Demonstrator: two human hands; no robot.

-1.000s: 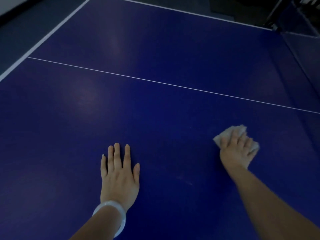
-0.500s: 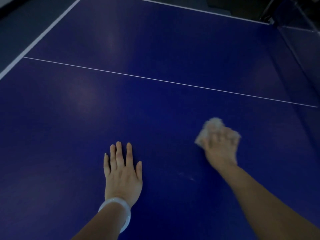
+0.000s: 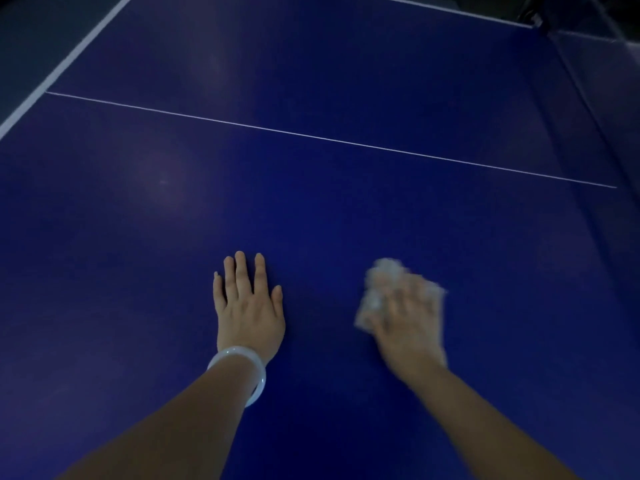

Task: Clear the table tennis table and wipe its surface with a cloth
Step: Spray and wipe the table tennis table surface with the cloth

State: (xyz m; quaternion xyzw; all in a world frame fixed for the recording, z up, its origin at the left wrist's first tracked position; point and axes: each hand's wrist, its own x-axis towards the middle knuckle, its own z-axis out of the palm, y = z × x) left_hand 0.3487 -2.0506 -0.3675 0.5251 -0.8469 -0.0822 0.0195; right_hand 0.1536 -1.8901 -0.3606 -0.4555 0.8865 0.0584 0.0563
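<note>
The blue table tennis table (image 3: 311, 209) fills the view. My left hand (image 3: 247, 306) lies flat on it, fingers straight and together, with a white bangle (image 3: 254, 368) on the wrist. To its right, my right hand (image 3: 408, 323) is blurred by motion and holds a crumpled white cloth (image 3: 375, 292) down on the surface. The cloth bunches out past the thumb side and the fingertips. Only the cloth lies on the visible part of the table.
A thin white line (image 3: 329, 140) crosses the table beyond both hands. The white-banded table edge (image 3: 69, 60) runs along the upper left, with dark floor past it. A darker blue upright panel (image 3: 595, 98) stands along the right side.
My right hand has slid the cloth leftward and nearer to me, closing the gap to my left hand. My left hand has stayed flat in place.
</note>
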